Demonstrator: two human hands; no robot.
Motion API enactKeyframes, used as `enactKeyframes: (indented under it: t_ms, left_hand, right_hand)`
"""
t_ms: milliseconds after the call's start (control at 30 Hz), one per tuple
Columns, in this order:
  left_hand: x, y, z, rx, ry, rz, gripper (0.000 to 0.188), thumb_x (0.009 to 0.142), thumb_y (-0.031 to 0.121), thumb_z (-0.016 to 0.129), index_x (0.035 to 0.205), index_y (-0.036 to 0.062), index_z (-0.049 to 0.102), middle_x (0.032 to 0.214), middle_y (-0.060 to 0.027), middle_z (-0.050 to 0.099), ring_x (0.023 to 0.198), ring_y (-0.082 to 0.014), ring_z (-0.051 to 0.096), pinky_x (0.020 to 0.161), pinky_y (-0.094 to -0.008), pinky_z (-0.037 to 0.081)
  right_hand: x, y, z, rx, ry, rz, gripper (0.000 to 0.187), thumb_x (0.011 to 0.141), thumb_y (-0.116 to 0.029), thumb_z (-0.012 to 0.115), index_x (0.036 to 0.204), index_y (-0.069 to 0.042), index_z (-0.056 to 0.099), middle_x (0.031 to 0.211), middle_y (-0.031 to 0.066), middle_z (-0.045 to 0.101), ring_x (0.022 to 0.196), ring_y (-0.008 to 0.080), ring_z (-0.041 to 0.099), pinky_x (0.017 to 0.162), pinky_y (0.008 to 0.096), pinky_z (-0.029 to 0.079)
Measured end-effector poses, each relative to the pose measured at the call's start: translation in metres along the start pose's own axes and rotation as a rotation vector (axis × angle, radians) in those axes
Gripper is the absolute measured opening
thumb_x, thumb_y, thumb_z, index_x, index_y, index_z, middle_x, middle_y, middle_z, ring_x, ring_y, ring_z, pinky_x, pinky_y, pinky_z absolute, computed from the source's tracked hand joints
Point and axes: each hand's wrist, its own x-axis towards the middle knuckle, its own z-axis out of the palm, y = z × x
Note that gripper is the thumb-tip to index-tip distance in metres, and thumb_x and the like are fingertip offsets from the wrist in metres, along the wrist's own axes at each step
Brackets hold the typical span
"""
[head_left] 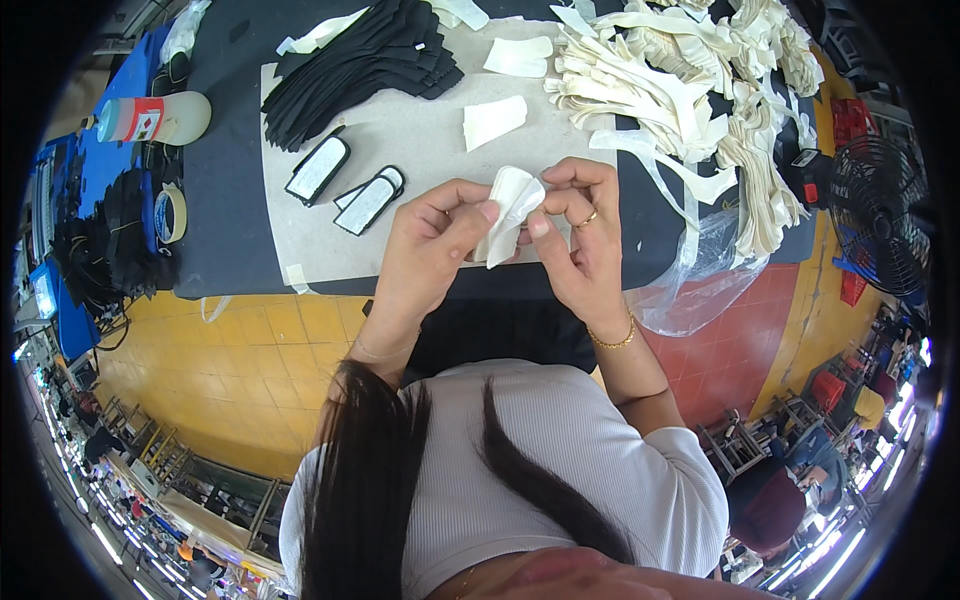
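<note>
**Two-Handed Hold on a Folded Cream Fabric Piece, Near Edge of Worktop**

I hold the folded cream fabric piece (508, 212) over the middle of the near edge of the worktop (225, 210). My left hand (432, 238) is clamped on its left side, thumb on the facing surface. My right hand (583, 232) has its thumb and bent fingers at the right edge; I cannot tell whether they are closed on it.

Beyond my hands, on the beige sheet (400, 130), lie two loose cream pieces (495, 122), the farther one toward the far edge. Left of these are black-edged tabs with pale faces (318, 170). A fanned stack of black fabric (360, 70) sits toward the far left corner; bundled cream strips (640, 85) occupy the far right corner. A clear plastic bag (700, 295) overhangs the near right corner.
</note>
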Motion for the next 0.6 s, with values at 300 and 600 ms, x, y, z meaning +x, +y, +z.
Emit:
enactKeyframes:
  t_ms: [300,600]
  left_hand:
    - [0.002,-0.002,0.002,0.099,0.003,0.014,0.021,0.097,0.01,0.067,0.112,-0.0046,0.065,0.088,-0.0071,0.074,0.073,-0.0069,0.065,0.065,-0.0196,0.049]
    - [-0.003,0.0,0.01,0.26,0.049,0.08,0.022,0.098,0.006,0.064,0.116,-0.0071,0.062,0.098,-0.0146,0.073,0.084,-0.0165,0.072,0.073,-0.029,0.061]
  right_hand:
    - [-0.002,0.002,-0.002,-0.002,-0.018,0.066,0.005,0.09,-0.008,0.069,0.093,-0.004,0.071,0.117,0.0115,0.053,0.096,0.023,0.055,0.09,0.0341,0.043]
    - [-0.002,0.003,-0.004,-0.078,-0.015,0.032,0.009,0.094,-0.008,0.068,0.096,-0.001,0.072,0.119,0.011,0.047,0.1,0.0182,0.055,0.077,0.0285,0.055]
